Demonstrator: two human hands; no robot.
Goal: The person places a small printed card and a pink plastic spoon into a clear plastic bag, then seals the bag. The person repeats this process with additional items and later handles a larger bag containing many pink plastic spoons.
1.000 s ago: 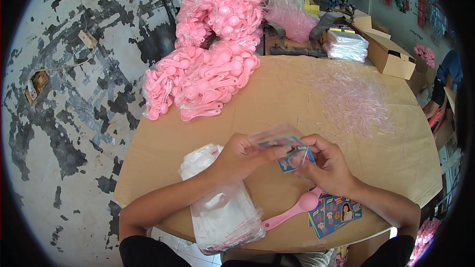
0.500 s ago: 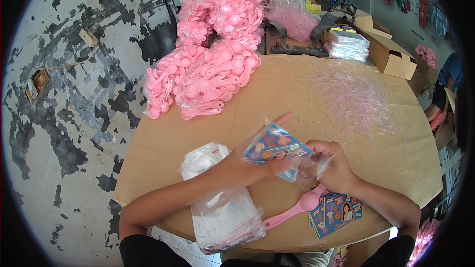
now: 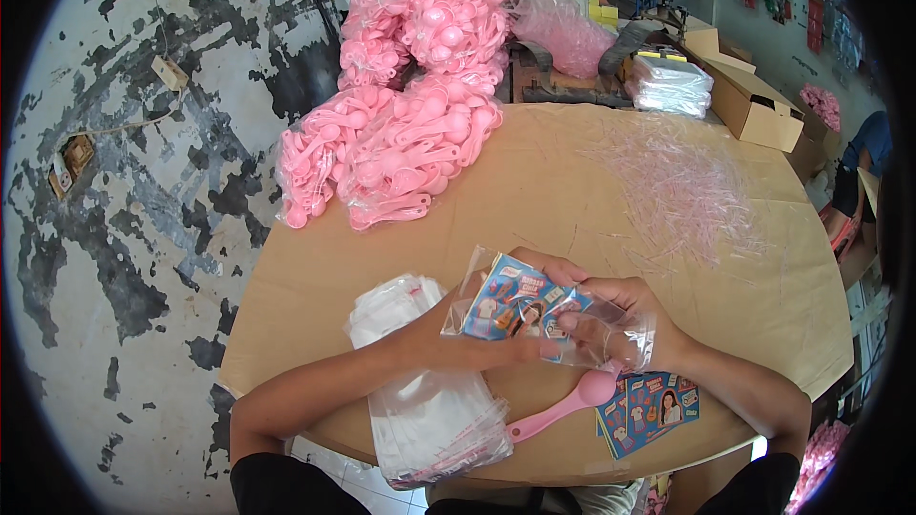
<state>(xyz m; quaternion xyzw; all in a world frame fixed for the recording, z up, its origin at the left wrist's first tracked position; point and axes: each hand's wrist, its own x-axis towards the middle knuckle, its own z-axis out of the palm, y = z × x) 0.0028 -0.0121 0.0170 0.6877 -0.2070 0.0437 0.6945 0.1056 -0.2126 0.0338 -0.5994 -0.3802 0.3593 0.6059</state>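
Observation:
A blue printed card (image 3: 506, 298) sits inside a clear plastic bag (image 3: 641, 341), held up over the near middle of the table. My left hand (image 3: 469, 353) is closed round the card's end of the bag, its thumb along the lower edge. At the bag's other end, my right hand (image 3: 637, 307) grips the plastic, fingers overlapping the card's right side. Just below the hands lies a pink spoon (image 3: 593, 389), its handle pointing left. Beside it is a small fanned pile of blue cards (image 3: 647, 415). Under my left forearm rests a stack of clear bags (image 3: 429, 424).
Large bags of pink spoons (image 3: 420, 148) are heaped at the far left. Thin clear strips (image 3: 682, 195) lie scattered at the far right. Behind them stand a stack of plastic packs (image 3: 671, 86) and an open cardboard box (image 3: 754, 110). Another person (image 3: 863, 148) is at the right edge.
The bagged card has turned from a tilted, blurred position to face upward more flatly. My right hand has shifted slightly left, its fingers now reaching over the bag.

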